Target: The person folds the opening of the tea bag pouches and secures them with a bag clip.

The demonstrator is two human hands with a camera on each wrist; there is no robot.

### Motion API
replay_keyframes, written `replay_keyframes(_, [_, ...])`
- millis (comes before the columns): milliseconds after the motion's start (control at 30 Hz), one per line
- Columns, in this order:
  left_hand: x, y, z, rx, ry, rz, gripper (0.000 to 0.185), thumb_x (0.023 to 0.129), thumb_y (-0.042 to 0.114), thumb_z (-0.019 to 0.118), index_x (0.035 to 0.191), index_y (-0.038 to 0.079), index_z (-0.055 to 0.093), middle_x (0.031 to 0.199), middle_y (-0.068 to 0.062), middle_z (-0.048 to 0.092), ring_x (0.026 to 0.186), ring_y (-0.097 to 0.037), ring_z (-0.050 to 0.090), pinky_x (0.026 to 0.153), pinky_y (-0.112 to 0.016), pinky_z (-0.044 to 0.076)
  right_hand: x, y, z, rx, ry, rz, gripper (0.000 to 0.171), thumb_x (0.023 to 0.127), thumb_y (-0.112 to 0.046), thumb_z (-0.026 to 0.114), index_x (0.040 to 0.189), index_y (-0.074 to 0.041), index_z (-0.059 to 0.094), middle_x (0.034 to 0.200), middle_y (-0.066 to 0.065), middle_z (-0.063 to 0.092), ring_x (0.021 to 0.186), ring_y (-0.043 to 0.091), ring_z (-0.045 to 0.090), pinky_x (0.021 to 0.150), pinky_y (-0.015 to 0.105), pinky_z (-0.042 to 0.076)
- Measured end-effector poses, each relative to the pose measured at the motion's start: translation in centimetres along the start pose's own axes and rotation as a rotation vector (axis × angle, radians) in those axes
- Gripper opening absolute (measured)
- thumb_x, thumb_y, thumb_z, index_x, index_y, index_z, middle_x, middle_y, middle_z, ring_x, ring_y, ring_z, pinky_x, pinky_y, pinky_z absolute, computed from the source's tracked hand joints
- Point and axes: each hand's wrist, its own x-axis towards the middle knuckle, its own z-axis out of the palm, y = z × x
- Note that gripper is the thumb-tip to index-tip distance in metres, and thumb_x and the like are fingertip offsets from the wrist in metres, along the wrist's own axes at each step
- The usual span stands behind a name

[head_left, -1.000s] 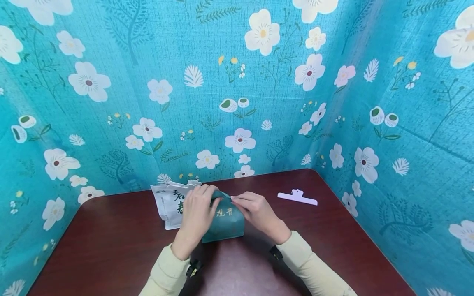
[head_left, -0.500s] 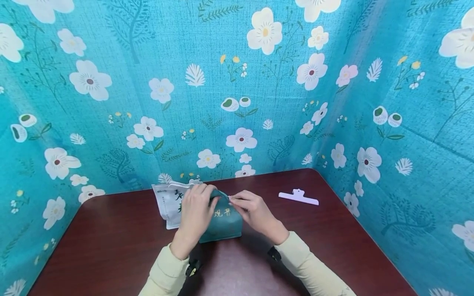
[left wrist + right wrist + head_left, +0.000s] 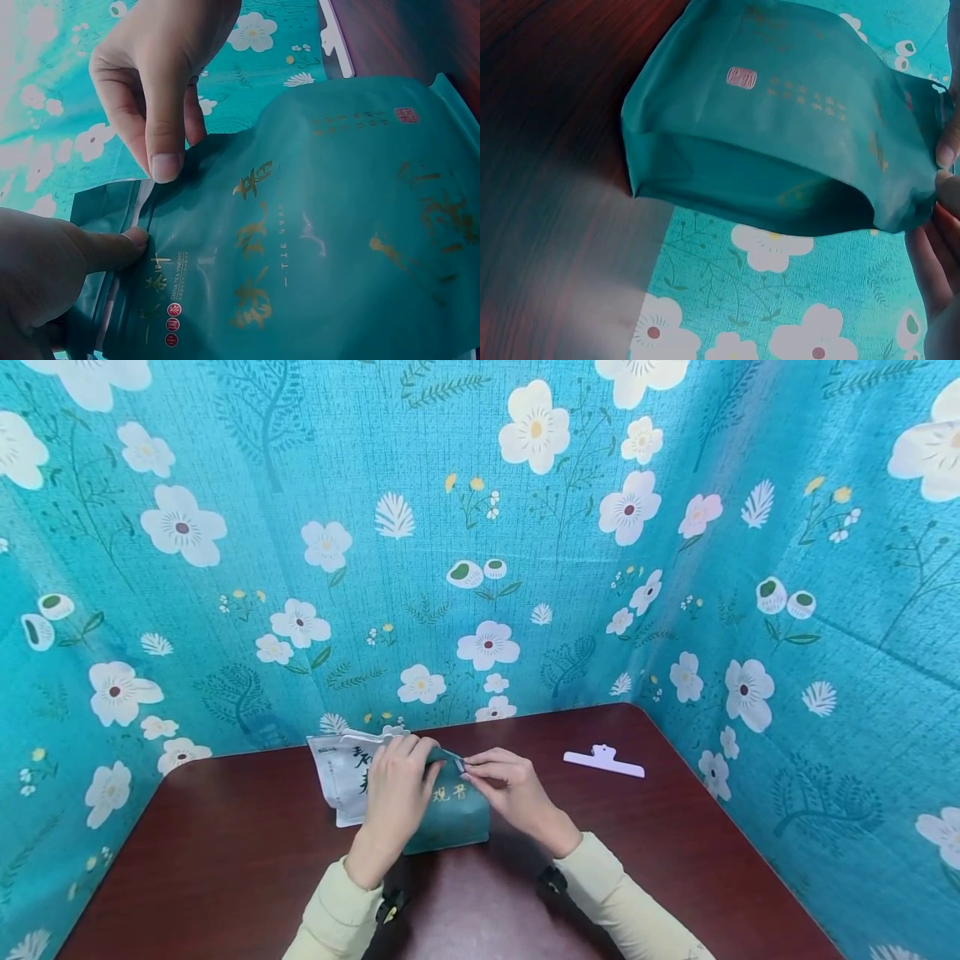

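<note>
A teal tea pouch [image 3: 453, 810] with gold lettering stands on the dark wooden table [image 3: 225, 860]. My left hand [image 3: 397, 793] grips its top edge on the left, thumb pressed on the seal strip. My right hand [image 3: 504, 787] pinches the same top edge from the right. In the left wrist view the teal pouch [image 3: 330, 225] fills the frame, the right hand's thumb [image 3: 161, 142] pinching the seal above the left thumb [image 3: 112, 247]. The right wrist view shows the pouch's [image 3: 780, 127] base and back. A white tea pouch [image 3: 341, 772] lies behind the left hand.
A white plastic bag clip [image 3: 603, 762] lies on the table to the right of my hands. Teal floral fabric walls [image 3: 480, 527] enclose the table at the back and on both sides.
My right hand has slid a little to the left along the pouch's top edge, closer to the left hand. The pouch has shifted slightly.
</note>
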Motion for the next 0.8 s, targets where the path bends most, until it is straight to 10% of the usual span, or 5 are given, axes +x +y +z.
replay_keyframes(600, [-0.1, -0.2, 0.2, 0.026, 0.013, 0.094, 0.021, 0.078, 0.015, 0.089, 0.091, 0.013, 0.073, 0.084, -0.003, 0.067, 0.079, -0.023, 0.059, 0.067, -0.036, 0.043, 1.1, 0.7, -0.1, 0.143, -0.071, 0.164, 0.011, 0.079, 0.002, 0.084, 0.087, -0.004, 0.082, 0.087, 0.008, 0.075, 0.081, 0.020, 0.072, 0.071, 0.030, 0.060])
replay_keyframes(800, [-0.1, -0.4, 0.3, 0.017, -0.008, 0.129, 0.033, 0.077, 0.041, 0.082, 0.092, 0.014, 0.073, 0.086, -0.002, 0.068, 0.084, -0.024, 0.060, 0.075, -0.045, 0.046, 1.1, 0.9, -0.1, 0.229, -0.073, 0.215, 0.009, 0.082, 0.003, 0.082, 0.088, -0.004, 0.081, 0.085, 0.008, 0.074, 0.079, 0.017, 0.072, 0.067, 0.032, 0.061])
